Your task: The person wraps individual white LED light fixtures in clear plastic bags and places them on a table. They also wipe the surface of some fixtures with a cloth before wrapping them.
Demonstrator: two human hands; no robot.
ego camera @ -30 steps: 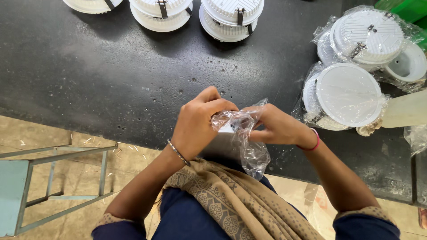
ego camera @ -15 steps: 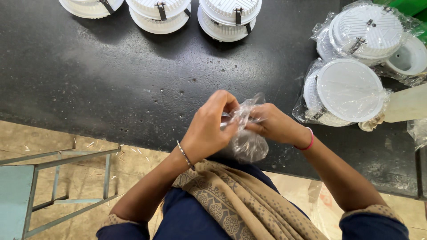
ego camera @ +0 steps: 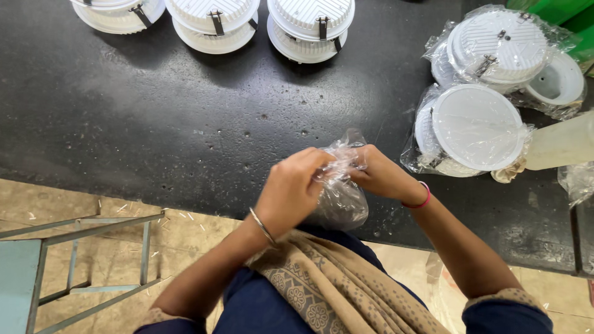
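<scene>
The table (ego camera: 185,111) was black and speckled, the round lamp housings (ego camera: 309,25) white. The scarf (ego camera: 334,291) was beige with a brown floral pattern; the stool (ego camera: 18,278) was teal.

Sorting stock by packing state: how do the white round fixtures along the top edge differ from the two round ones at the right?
The three fixtures at the top edge are bare, while the fixtures at the right sit inside clear plastic bags. The top ones stand in a neat row; the right ones lie overlapping, one tilted on another. The top ones show ribbed backs with metal clips; the nearest right one shows a smooth flat face. All are white, round, and rest on the black table.
</scene>
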